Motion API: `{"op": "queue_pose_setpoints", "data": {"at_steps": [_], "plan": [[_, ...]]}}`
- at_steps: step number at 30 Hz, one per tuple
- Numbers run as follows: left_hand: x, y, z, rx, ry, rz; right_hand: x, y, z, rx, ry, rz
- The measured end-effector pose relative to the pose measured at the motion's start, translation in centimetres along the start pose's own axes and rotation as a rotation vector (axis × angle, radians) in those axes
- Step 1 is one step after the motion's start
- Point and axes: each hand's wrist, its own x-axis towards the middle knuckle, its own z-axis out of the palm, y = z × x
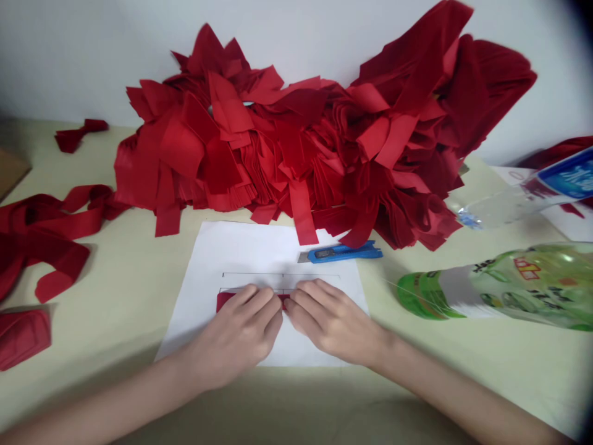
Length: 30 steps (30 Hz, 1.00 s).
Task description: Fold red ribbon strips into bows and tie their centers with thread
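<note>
A short red ribbon strip [225,300] lies along a ruled line on the white paper sheet [194,334]. My left hand [245,324] is closed over the strip's middle, with its left end showing beyond the fingers. Beside it, nearly touching, my right hand [324,318] has its fingers curled and pressed on the strip's right part. Both sets of fingertips are mostly hidden under the knuckles. Just above the right hand rests a blue utility knife [345,252], its blade end pointing left.
A large heap of cut red ribbon pieces [278,142] stands against the wall. Loose red ribbon [60,222] and a folded red piece [23,337] lie at left. On the right are a green-capped bottle [500,287] on its side and a clear, blue-labelled bottle [563,176].
</note>
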Motion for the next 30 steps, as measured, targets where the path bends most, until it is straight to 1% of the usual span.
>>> {"op": "queue_pose_setpoints", "data": {"at_steps": [2,4,9,11,13,16,18,20,22,24,25,26,27,30], "plan": [[0.0,0.0,-0.2,0.012,-0.017,0.008,0.0,-0.1,0.4,-0.023,0.020,-0.005],[0.1,0.1,-0.4,0.028,-0.029,0.007,0.1,0.1,0.4,-0.018,0.012,-0.006],[0.5,0.2,-0.6,0.086,-0.075,0.034,0.5,0.9,-0.6,0.076,-0.087,0.007],[0.7,0.3,-0.8,0.100,-0.095,0.041,0.5,1.0,-0.8,0.083,-0.103,0.016],[0.8,0.3,-0.9,0.097,-0.105,0.023,0.5,1.0,-0.5,0.055,-0.077,0.014],[1.0,0.2,-1.2,0.037,-0.133,-0.019,0.8,0.9,0.0,0.050,-0.031,0.022],[1.2,-0.1,-1.4,-0.045,-0.159,-0.055,1.2,1.2,-0.2,0.151,-0.049,0.079],[1.5,-0.8,-1.7,-0.193,-0.169,-0.151,1.6,1.9,-1.0,0.347,-0.133,0.167],[2.1,-1.7,-1.8,-0.445,-0.195,-0.292,2.0,2.7,-1.9,0.573,-0.261,0.236],[2.8,-2.9,-1.8,-0.757,-0.285,-0.405,2.3,3.6,-2.6,0.721,-0.366,0.267],[3.1,-3.5,-1.7,-0.885,-0.335,-0.439,2.4,3.9,-2.7,0.750,-0.394,0.267],[3.3,-3.9,-1.5,-0.969,-0.362,-0.467,2.5,4.1,-2.8,0.746,-0.403,0.261],[3.5,-4.3,-1.3,-1.003,-0.368,-0.484,2.5,4.1,-2.7,0.720,-0.401,0.249],[3.6,-4.5,-0.7,-0.957,-0.308,-0.478,2.6,3.9,-2.4,0.590,-0.381,0.201]]}}
